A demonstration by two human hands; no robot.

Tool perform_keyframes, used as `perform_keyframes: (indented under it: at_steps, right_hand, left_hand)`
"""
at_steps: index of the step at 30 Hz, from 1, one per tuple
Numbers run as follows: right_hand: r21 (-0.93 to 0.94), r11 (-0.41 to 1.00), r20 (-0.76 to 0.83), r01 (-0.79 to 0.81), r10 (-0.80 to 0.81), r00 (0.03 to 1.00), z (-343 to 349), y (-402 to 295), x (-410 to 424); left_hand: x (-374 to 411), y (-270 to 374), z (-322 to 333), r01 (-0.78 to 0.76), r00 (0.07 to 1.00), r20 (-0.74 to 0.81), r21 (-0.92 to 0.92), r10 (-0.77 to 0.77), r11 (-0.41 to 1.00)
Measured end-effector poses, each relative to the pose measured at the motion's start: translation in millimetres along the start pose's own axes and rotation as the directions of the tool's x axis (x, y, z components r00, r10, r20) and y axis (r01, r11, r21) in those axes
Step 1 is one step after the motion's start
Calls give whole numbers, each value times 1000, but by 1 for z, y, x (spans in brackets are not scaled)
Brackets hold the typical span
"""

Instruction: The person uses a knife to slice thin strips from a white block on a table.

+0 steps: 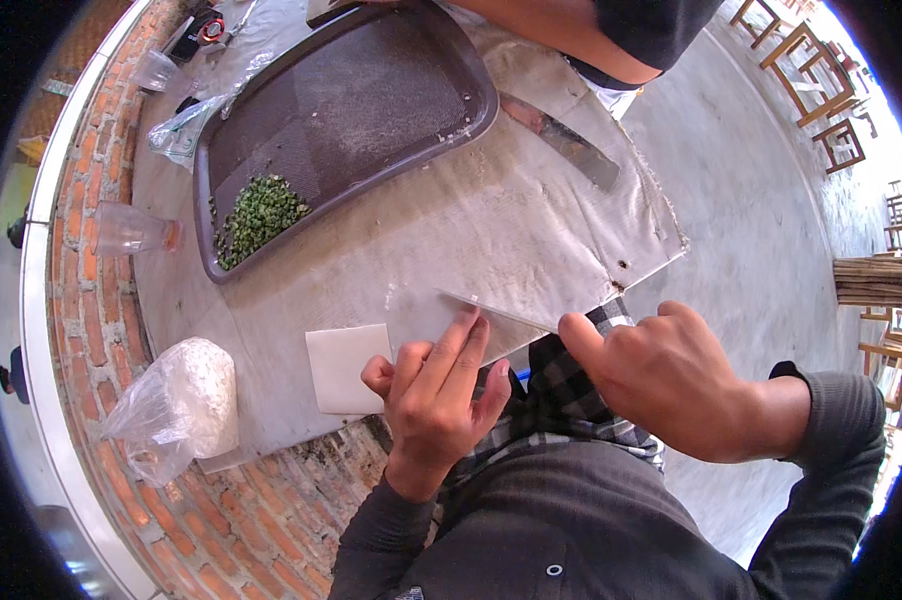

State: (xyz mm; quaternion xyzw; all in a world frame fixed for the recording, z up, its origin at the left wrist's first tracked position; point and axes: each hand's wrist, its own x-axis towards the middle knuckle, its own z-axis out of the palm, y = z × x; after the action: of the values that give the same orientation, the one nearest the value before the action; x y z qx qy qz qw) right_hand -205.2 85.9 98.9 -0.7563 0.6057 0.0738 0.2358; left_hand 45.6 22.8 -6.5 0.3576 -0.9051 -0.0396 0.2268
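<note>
My right hand (pixel 665 382) grips a knife at the table's front edge, its thin blade (pixel 522 319) pointing left over the tabletop. The fingertips of my left hand (pixel 440 382) touch the blade near a tiny white piece (pixel 473 299); nothing is gripped between its spread fingers. Just left of that hand lies a flat white square slab (pixel 346 369), one edge partly hidden by the fingers. Beyond, a dark brown plastic tray (pixel 368 112) carries a heap of chopped green vegetable (pixel 260 217) in its near left corner.
A second knife with a broad blade (pixel 578 154) lies right of the tray. Another person's arm (pixel 541 30) reaches in at the top. On the left are a plastic bag of white stuff (pixel 196 394), clear cups (pixel 132 229) and a brick wall (pixel 91 300).
</note>
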Motion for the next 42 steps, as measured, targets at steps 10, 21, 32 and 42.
perform_keyframes:
  at_steps: [10,21,32,42]
  right_hand:
    - [53,999,-29,5,-4,1000,13,1,26]
    - [10,1000,-67,27,-26,997,16,6,9]
    - [-42,999,-43,14,-15,999,9,9,7]
    - [-31,999,16,24,-24,1000,-3,3,13]
  left_hand:
    - [-2,0,0,-15,1000,17,11,15,1000]
    - [-3,1,1,-4,1000,20,-8,5,1000]
    - [-4,-1,0,-13,1000,-9,-47,13,999]
    - [-7,-2,-5,38,999,-13,-88,-39,995]
